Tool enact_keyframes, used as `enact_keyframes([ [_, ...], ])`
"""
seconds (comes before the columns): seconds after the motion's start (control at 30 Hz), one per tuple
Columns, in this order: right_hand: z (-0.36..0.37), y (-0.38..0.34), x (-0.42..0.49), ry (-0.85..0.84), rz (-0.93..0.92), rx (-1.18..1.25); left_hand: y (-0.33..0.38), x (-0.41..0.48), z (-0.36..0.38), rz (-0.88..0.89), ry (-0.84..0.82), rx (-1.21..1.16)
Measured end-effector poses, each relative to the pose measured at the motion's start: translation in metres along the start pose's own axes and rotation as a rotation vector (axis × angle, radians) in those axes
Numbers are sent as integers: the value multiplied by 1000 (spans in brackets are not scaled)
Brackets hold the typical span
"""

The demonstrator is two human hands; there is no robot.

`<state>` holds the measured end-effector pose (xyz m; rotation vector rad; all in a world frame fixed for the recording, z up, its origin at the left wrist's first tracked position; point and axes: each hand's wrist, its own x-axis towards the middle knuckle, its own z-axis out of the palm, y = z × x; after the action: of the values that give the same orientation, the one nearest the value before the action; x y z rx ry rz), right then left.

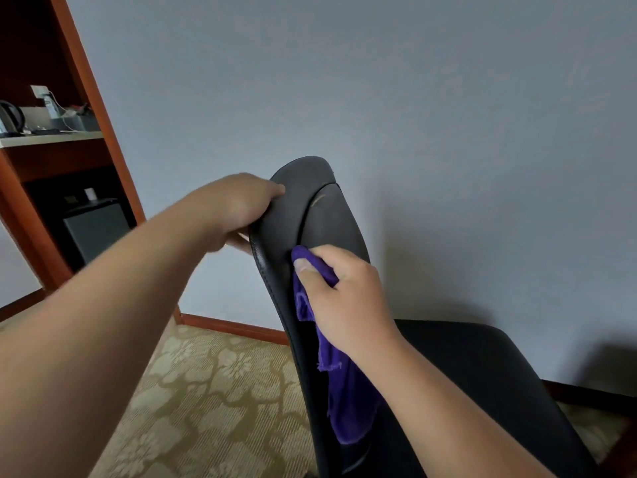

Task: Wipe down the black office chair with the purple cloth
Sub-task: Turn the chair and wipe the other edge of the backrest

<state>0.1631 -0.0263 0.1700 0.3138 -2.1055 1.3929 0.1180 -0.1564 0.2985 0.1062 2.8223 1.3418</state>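
The black office chair (320, 215) stands in the middle, seen edge-on, its backrest rising to the centre and its seat (482, 367) spreading to the lower right. My left hand (238, 205) grips the backrest's upper left edge, thumb on the front face, fingers hidden behind. My right hand (344, 294) pinches the purple cloth (341, 391) against the front of the backrest, thumb on top of a fold. The rest of the cloth hangs down below my wrist.
A plain grey wall fills the background. A wooden cabinet (96, 108) at the left holds a kettle (10, 119) and small items on a shelf, with a dark mini fridge (96, 229) below. Patterned carpet (206, 401) covers the floor, edged by a wooden skirting board (234, 327).
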Motion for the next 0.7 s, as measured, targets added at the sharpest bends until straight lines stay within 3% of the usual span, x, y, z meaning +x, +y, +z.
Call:
enact_keyframes([
  [0.2, -7, 4, 33, -52, 127, 51, 46, 55, 10, 81, 94, 484],
  [0.33, -3, 11, 57, -70, 162, 70, 47, 80, 16, 76, 79, 657],
  [0.7, 29, 59, 147, 74, 167, 77, 31, 107, 15, 143, 114, 714],
])
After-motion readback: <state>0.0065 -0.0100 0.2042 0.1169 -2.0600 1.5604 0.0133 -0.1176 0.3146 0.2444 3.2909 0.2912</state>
